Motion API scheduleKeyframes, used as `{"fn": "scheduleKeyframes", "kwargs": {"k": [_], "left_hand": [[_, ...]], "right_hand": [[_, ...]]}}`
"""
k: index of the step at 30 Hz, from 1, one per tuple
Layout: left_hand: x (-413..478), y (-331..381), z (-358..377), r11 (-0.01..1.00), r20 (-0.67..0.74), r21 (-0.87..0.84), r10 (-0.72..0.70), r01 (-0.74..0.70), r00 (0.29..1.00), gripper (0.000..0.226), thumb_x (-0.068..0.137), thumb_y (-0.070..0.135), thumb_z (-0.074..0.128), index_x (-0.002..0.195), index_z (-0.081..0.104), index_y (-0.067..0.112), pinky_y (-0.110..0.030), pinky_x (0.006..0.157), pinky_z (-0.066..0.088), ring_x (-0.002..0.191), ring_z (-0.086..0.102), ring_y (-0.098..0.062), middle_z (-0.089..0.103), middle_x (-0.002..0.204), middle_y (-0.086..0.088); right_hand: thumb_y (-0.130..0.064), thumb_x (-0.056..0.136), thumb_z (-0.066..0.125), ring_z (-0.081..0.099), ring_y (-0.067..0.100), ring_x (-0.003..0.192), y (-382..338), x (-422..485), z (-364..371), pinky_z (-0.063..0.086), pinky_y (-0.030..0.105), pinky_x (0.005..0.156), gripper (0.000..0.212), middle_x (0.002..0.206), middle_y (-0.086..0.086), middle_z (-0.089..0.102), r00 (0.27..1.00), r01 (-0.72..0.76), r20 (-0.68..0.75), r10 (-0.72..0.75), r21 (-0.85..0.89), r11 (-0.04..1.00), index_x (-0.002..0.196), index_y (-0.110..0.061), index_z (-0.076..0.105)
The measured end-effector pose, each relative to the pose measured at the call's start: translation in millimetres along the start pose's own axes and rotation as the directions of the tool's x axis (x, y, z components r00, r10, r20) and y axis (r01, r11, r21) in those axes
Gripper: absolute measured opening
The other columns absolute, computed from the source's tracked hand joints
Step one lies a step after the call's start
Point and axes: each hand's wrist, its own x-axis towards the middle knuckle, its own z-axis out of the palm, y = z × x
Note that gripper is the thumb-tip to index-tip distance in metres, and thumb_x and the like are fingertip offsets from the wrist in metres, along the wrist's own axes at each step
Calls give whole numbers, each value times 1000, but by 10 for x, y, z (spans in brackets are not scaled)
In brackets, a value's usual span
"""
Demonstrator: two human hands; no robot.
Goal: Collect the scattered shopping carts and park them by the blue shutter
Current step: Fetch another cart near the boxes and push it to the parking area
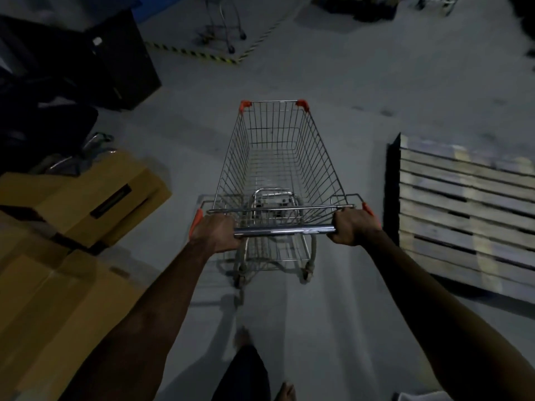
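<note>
Boxes (72, 204) left, pallet (463, 209) right

Bare forearms, no sleeves; dark trousers (243, 374); feet bare.

Shopping cart (278, 157): silver wire grid, orange corner caps, chrome handle bar (285, 229). Cardboard boxes (66, 227): tan-brown. Pallet (466, 209): pale weathered wood, slatted. Floor (362, 91): grey. Hazard tape (202, 55): yellow-black stripes. Cabinet (121, 62): black. Far cart (223, 27): blurred, probably grey metal. Blue panel (150, 7) top left.
</note>
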Motion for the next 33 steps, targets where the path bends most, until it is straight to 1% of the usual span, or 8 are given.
{"fn": "scheduleKeyframes", "kwargs": {"k": [3,9,13,26,28,31,32,33], "left_hand": [[884,-43,-219,999,10,15,-31,31,999,47,62,62,42,85,68,30,-51,116,19,100,67,-20,71,98,7],[2732,-135,-825,1000,-11,7,15,-15,1000,23,65,50,50,70,51,27,-47,115,24,97,65,-18,68,96,5],[3934,-183,-1245,998,13,33,45,-46,999,23,65,49,50,67,49,27,-45,116,22,88,65,-16,65,86,9],[7954,117,-2451,998,19,-7,66,-66,998,28,64,54,43,73,52,29,-47,117,25,103,65,-20,70,99,5],[8542,162,-2625,995,73,-89,40,-33,997,39,72,57,40,86,61,27,-48,114,31,105,65,-21,70,105,2],[9412,235,-2800,907,61,-420,65,-34,996,37,75,47,58,95,71,19,-53,99,46,97,70,-28,72,100,-6],[9740,265,-2864,933,24,-354,80,-66,997,41,77,51,54,98,72,20,-53,101,43,100,69,-29,72,102,-5],[10057,294,-2947,984,24,-152,92,-87,995,53,77,60,42,101,72,24,-50,109,36,106,68,-25,72,106,0]], "right_hand": [[-61,74,47,64,21,110,272,796,-222,22,58,115,32,107,-2,69,1000,-1,7,0,30,1000,79,-29,51],[-58,74,50,63,19,110,756,2409,-795,24,55,115,27,110,-4,66,998,-59,-10,60,43,997,81,-31,52],[-54,75,50,63,20,114,1091,3437,-1152,21,54,118,21,113,-3,67,996,-90,-1,90,61,994,79,-34,49],[-54,67,48,68,20,104,2752,7145,-2179,27,51,115,27,101,-5,69,989,-140,-34,143,72,987,73,-28,50],[-54,66,47,69,21,103,3021,7721,-2384,28,52,114,28,101,-4,70,991,-122,-42,126,82,989,73,-27,51],[-55,67,51,68,21,105,3416,8565,-2669,30,49,113,29,103,-2,71,995,-96,-13,97,76,992,75,-27,51],[-54,67,52,67,22,107,3549,8856,-2764,28,49,114,29,106,-2,70,996,-91,-13,92,69,994,78,-27,53],[-55,68,53,66,21,109,3681,9137,-2860,25,49,116,31,108,-2,69,996,-90,-6,90,68,994,83,-27,56]]}}
